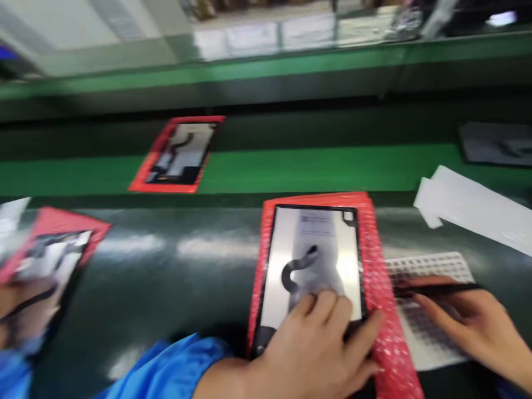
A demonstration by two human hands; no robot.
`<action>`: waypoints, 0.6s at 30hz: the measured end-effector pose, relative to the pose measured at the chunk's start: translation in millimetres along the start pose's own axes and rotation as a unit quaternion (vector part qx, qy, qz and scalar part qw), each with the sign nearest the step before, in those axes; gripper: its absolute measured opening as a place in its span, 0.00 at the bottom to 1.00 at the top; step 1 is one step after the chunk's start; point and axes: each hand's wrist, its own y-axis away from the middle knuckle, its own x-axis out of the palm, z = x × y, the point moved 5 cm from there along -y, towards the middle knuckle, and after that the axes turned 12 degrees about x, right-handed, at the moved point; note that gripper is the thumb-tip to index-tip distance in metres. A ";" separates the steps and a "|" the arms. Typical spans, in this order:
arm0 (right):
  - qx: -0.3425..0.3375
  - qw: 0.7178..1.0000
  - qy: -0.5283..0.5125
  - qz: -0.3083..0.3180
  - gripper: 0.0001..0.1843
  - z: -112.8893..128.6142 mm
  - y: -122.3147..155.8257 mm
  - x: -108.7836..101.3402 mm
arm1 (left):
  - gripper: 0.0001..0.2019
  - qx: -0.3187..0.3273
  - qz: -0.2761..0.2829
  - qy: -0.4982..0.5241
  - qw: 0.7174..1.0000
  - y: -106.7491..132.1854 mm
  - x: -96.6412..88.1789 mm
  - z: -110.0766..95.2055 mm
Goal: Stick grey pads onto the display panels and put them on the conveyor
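Observation:
A screen panel (316, 260) with a dark flex cable lies on a red bubble-wrap sheet (380, 277) on the dark bench in front of me. My left hand (316, 343), in a blue sleeve, rests on the panel's near end with fingers laid over it. My right hand (469, 321) is to the right, fingers closed around black tweezers (436, 288) held over a white sticker sheet (428, 310). The picture is smeared by motion.
A second panel on red wrap (178, 155) lies on the green conveyor belt (291, 166) beyond. Another panel on red wrap (50, 255) is at the left edge. White sheets (474, 205) lie at the right, a dark panel (494, 144) behind them.

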 end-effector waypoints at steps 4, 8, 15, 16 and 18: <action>0.006 1.000 -0.026 0.011 0.07 8.1 -6.0 -5.7 | 0.26 0.005 -0.064 -0.002 0.998 4.9 -4.2 8.2; 0.015 0.998 -0.051 0.034 0.06 13.4 -9.9 -2.6 | 0.27 0.007 -0.053 -0.012 0.998 6.7 -8.5 6.8; 0.016 0.998 -0.050 0.040 0.07 12.5 -6.9 -1.1 | 0.30 0.015 -0.057 -0.012 0.998 2.6 -11.9 9.3; 0.015 0.998 -0.051 0.038 0.07 13.4 -7.5 -1.2 | 0.30 0.014 -0.058 -0.011 0.998 2.7 -12.1 9.7; 0.010 0.998 -0.055 0.040 0.07 15.4 -8.8 -1.4 | 0.31 0.015 -0.060 -0.009 0.998 3.3 -11.6 9.7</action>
